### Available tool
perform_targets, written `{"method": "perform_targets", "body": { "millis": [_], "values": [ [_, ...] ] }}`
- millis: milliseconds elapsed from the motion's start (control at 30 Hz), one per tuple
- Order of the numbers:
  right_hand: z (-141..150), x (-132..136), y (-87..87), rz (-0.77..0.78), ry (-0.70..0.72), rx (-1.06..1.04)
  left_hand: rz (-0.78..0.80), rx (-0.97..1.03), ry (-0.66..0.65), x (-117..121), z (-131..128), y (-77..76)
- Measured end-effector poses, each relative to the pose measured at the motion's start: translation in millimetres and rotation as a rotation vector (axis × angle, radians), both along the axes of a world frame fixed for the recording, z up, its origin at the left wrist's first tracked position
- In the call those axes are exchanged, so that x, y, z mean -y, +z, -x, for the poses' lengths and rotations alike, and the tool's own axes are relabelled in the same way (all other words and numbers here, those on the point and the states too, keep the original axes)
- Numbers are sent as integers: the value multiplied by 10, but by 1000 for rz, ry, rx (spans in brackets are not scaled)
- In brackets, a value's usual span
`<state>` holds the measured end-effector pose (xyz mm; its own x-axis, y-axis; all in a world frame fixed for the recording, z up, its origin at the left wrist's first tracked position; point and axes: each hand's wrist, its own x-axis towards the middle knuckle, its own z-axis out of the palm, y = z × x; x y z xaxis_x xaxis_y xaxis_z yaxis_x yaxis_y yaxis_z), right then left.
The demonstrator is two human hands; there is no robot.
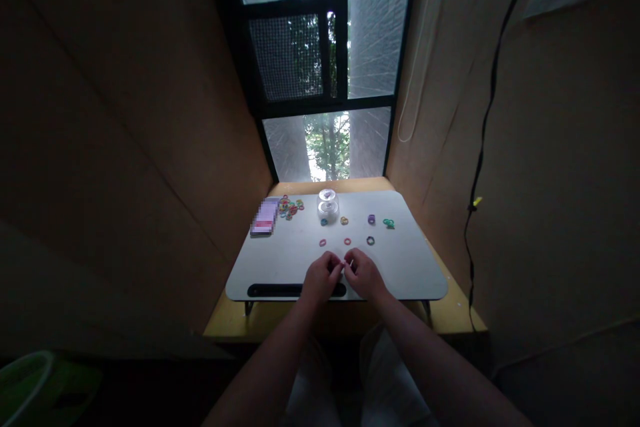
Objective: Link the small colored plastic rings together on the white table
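Both hands meet close to the near edge of a white lap table [270, 260]. My left hand [321, 275] is closed in a pinch, its fingertips almost touching those of my right hand [364, 273], which is pinched too. Something small and pale shows between the fingertips, too small to name. Just beyond them lie a pink ring-shaped band [323, 242], a red band [347, 241] and a dark multicoloured band [371, 240]. Farther back sit blue bands [324, 221], yellow-orange bands [345, 220], purple bands [371, 219] and green bands [389, 223].
A clear plastic jar [328, 205] stands at the back middle. Left of it are a loose pile of mixed bands [291, 208] and a phone [265, 217] with a lit screen. A black slot [275, 290] runs along the near edge. A black cable [483, 147] hangs at right.
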<state>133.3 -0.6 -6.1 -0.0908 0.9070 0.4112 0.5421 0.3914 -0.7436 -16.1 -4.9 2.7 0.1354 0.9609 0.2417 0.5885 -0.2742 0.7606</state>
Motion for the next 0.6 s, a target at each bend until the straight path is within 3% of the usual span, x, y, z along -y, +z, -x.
{"method": "perform_targets", "body": {
  "millis": [600],
  "values": [
    [7, -4, 7, -4, 14, 34, 10, 10, 16, -13, -2, 9]
  ]
}}
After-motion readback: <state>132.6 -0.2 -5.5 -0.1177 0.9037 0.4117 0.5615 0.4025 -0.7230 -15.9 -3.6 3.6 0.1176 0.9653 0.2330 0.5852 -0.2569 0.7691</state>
